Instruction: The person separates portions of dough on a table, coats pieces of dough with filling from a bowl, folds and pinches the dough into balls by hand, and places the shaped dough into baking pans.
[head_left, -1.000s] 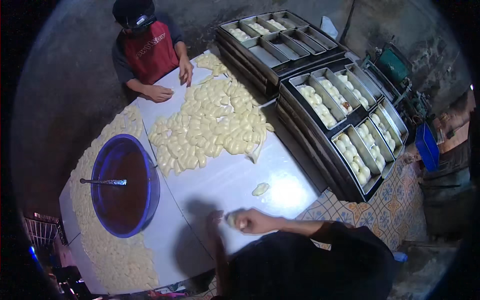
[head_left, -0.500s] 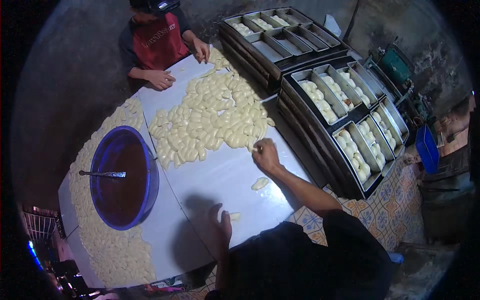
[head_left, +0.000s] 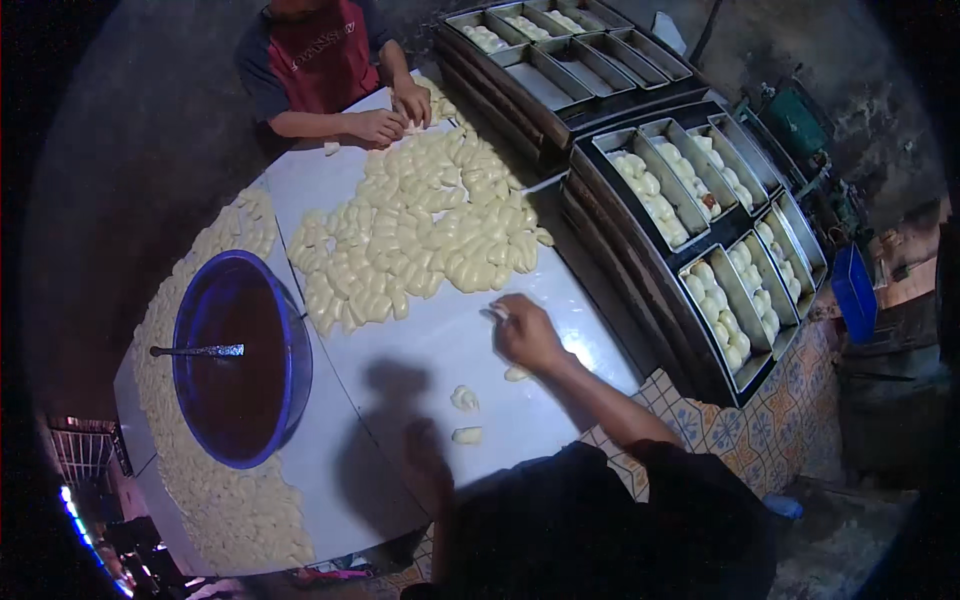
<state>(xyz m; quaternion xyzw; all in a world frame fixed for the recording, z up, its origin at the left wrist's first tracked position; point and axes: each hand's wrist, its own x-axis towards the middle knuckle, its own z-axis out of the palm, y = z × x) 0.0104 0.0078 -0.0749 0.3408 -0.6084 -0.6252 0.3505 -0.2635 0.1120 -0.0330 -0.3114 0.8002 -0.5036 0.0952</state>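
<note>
Meanwhile, at a smooth white bench (head_left: 430, 345), a person's bare hands are busy with soft dough. The right hand (head_left: 528, 332) is curled nearly closed, apparently pinching a small pale piece of dough (head_left: 499, 311) just short of the broad spread of glossy, cream-coloured dough pieces (head_left: 430, 235) farther up. The left hand (head_left: 425, 450) is dim and blurred lower down — whether it is open or holding anything cannot be told. Near it, a rounded cream-coloured dough lump (head_left: 464, 398) and a stubby pale dough block (head_left: 467, 435) lie apart, while an oval cream-coloured dough piece (head_left: 516, 373) shows partly hidden by the right hand. By all appearances, the step in hand is separating single pieces from the spread; the next move calls for a light pinch — too hard a pull could stretch the dough. Opposite, a co-worker's hands (head_left: 380, 126) are close together beside the spread.
</note>
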